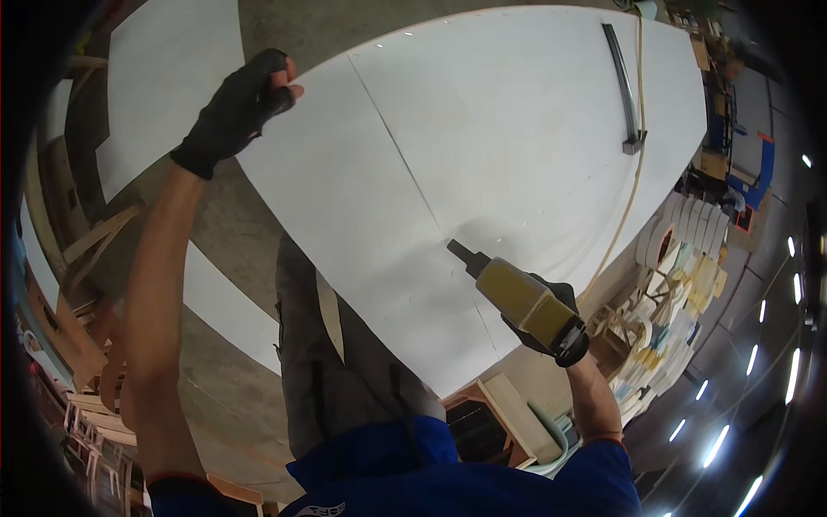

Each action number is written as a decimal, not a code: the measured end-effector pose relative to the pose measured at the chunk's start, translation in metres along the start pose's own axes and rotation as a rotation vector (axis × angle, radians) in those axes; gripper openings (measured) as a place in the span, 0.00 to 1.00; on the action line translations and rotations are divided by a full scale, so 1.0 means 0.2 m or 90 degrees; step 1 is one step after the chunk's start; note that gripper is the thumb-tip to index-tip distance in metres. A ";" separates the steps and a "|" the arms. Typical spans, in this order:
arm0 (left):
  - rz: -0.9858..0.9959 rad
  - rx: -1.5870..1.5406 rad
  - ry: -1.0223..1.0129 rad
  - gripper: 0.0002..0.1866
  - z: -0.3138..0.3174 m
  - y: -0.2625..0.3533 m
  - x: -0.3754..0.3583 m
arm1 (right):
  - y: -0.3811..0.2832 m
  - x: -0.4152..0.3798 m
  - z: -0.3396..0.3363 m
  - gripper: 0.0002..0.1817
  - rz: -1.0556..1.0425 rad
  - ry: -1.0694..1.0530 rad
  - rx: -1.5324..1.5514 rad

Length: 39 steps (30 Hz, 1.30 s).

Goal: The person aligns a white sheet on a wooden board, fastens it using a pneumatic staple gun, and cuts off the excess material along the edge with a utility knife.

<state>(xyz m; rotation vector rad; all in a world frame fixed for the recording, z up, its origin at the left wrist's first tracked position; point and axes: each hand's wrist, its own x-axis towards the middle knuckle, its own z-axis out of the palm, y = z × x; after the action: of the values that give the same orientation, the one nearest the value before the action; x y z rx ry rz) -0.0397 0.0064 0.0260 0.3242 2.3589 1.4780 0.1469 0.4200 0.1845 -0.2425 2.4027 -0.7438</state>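
My right hand [558, 320], in a black glove, grips a yellow staple gun [524, 297]. The tool's dark nose points up and left, close over a large white board [517, 129] with a curved edge. A thin dark line runs across the board to near that nose. My left hand [237, 110], in a black glove with bare fingertips, is curled closed by the board's left edge. I cannot tell whether anything is inside its fingers. A long dark bar [618, 73] with a block at one end lies on the board's far right part.
A tan hose [636, 185] runs over the board's right side. More white sheets [172, 86] lie to the left, near wooden frames [103, 233]. Stacked cut pieces [680, 302] fill the right, and a wooden box [482, 422] stands close by my body.
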 end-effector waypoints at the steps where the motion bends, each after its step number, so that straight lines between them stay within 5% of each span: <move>1: -0.003 0.003 0.008 0.10 0.00 -0.02 0.00 | -0.05 0.02 -0.02 0.22 0.014 0.004 0.003; 5: 0.108 -0.143 0.043 0.10 -0.03 -0.11 -0.02 | -0.12 0.14 -0.07 0.19 -0.007 0.028 -0.040; 7: -0.051 -0.177 0.009 0.10 -0.03 -0.10 -0.02 | -0.17 0.20 -0.13 0.20 0.005 0.023 -0.023; 10: -0.090 -0.111 -0.020 0.10 -0.06 -0.03 -0.04 | -0.21 0.29 -0.18 0.19 0.005 0.012 -0.049; 11: 0.038 -0.098 0.031 0.15 -0.03 -0.10 -0.03 | -0.25 0.34 -0.21 0.18 -0.004 0.014 -0.065; 12: 0.037 -0.097 0.038 0.15 -0.05 -0.07 -0.04 | -0.29 0.38 -0.23 0.18 0.011 0.020 -0.023; 16: -0.091 -0.096 -0.056 0.15 -0.08 -0.02 -0.05 | -0.30 0.54 -0.28 0.15 -0.092 0.020 -0.246; 17: -0.062 0.000 -0.068 0.16 -0.07 -0.04 -0.06 | -0.23 0.60 -0.26 0.19 -0.355 0.131 -0.361; 19: -0.035 0.092 -0.078 0.17 -0.04 -0.10 -0.04 | -0.11 0.68 -0.21 0.16 -0.321 0.160 -0.351; 21: 0.208 0.125 -0.049 0.18 -0.02 -0.15 -0.02 | -0.08 0.76 -0.20 0.15 -0.283 0.150 -0.294; 25: 0.129 0.244 -0.133 0.14 -0.05 -0.16 0.00 | -0.05 0.83 -0.19 0.16 -0.245 0.078 -0.257; 27: 0.244 0.286 -0.117 0.07 -0.07 -0.15 0.00 | -0.23 0.85 -0.22 0.17 -0.191 0.017 -0.305; 28: 0.242 0.283 -0.116 0.07 -0.06 -0.16 -0.01 | -0.31 0.87 -0.22 0.17 -0.191 0.014 -0.307; 30: 0.302 0.258 -0.051 0.13 -0.05 -0.17 0.01 | -0.40 0.90 -0.21 0.18 0.030 -0.045 -0.217; 31: 0.301 0.255 -0.052 0.13 -0.06 -0.18 0.02 | -0.34 0.93 -0.21 0.18 0.044 -0.077 -0.055; 35: 0.308 0.269 -0.086 0.15 -0.09 -0.19 0.04 | -0.45 0.99 -0.23 0.17 0.030 -0.126 -0.079; 37: 0.316 0.273 -0.084 0.16 -0.08 -0.21 0.05 | -0.45 1.02 -0.22 0.18 0.130 -0.132 0.115; 39: 0.372 0.218 -0.056 0.18 -0.08 -0.21 0.06 | -0.51 1.04 -0.22 0.19 0.165 -0.120 0.098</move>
<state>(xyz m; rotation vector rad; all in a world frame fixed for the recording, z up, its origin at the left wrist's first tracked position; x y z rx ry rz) -0.0576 -0.0207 -0.0076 1.2229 2.5616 1.2159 -0.0456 0.2855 0.1678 0.0593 2.1345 -0.7444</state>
